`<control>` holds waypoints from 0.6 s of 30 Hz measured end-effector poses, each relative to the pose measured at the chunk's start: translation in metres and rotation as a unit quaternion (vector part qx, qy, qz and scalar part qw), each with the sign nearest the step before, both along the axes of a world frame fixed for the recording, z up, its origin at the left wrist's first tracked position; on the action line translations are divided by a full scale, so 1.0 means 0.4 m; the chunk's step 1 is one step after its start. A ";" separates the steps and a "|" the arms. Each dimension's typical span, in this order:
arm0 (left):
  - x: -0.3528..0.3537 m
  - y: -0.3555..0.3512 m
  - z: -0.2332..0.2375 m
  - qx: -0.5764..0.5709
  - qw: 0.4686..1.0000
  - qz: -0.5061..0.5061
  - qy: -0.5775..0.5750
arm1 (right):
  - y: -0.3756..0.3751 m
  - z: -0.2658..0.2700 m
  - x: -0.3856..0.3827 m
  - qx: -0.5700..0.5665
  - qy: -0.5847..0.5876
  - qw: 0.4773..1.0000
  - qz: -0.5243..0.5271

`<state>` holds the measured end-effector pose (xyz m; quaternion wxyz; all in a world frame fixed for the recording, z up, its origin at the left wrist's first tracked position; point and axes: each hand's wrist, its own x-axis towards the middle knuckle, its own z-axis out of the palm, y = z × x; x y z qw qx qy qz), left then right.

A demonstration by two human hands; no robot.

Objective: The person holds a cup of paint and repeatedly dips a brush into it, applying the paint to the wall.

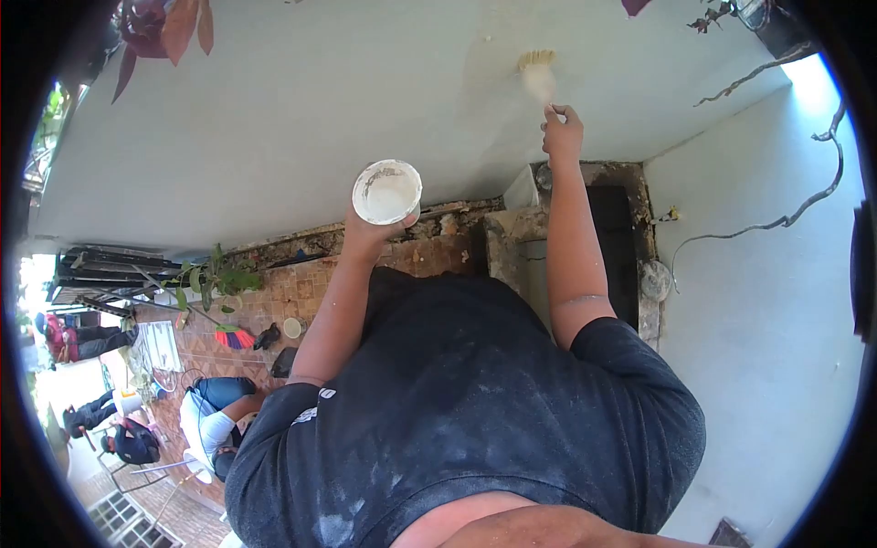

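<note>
My right hand (pixel 562 132) grips a paintbrush (pixel 539 82) by its handle, fingers closed round it. The wide brush head has pale bristles, and their tips touch the light-coloured wall (pixel 301 100). A damp-looking darker patch spreads on the wall beside and below the brush. In my left hand (pixel 370 236) is a white tub (pixel 387 192), held in front of the wall with its mouth facing me. White paint or a similar pale liquid shows inside, and dried smears coat its rim. The fingers behind the tub are partly hidden.
A rough concrete basin or ledge (pixel 512 228) stands at the wall's base by my right arm. Bare branches (pixel 786 219) hang along the right wall. Left are a green plant (pixel 215 279), a colourful broom head (pixel 235 338) and several people, one in a white shirt (pixel 203 425).
</note>
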<state>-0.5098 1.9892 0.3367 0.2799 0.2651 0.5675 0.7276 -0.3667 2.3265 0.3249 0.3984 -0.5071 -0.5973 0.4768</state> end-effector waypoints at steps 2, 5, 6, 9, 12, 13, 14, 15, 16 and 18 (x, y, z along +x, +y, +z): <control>0.002 -0.012 0.000 0.002 1.000 -0.001 -0.012 | -0.001 -0.005 -0.005 -0.014 0.010 1.000 -0.004; 0.002 -0.032 0.003 -0.001 1.000 -0.007 -0.021 | 0.005 -0.025 -0.011 -0.003 0.021 1.000 -0.006; 0.002 -0.040 0.001 0.000 1.000 -0.009 -0.029 | 0.002 -0.021 -0.009 -0.011 0.017 1.000 -0.007; 0.003 -0.056 -0.001 0.008 0.999 -0.009 -0.033 | -0.003 -0.034 0.006 -0.096 0.032 0.995 0.004; 0.011 -0.077 0.004 0.005 1.000 -0.007 -0.030 | -0.019 -0.112 0.040 -0.149 0.025 0.988 0.009; 0.008 -0.081 0.010 0.004 1.000 -0.005 -0.028 | -0.017 -0.143 0.045 -0.155 0.019 0.988 0.010; 0.003 -0.086 0.014 0.001 1.000 -0.010 -0.014 | -0.019 -0.162 0.054 -0.168 0.024 0.985 0.014; -0.004 -0.095 0.018 -0.003 1.000 -0.016 0.002 | -0.035 -0.175 0.066 -0.183 0.029 0.983 0.019; -0.012 -0.105 0.019 -0.010 1.000 -0.022 0.016 | -0.052 -0.193 0.074 -0.199 0.034 0.979 0.022; -0.036 -0.122 0.008 -0.023 0.999 -0.022 0.027 | -0.104 -0.206 0.081 -0.199 0.045 0.978 0.028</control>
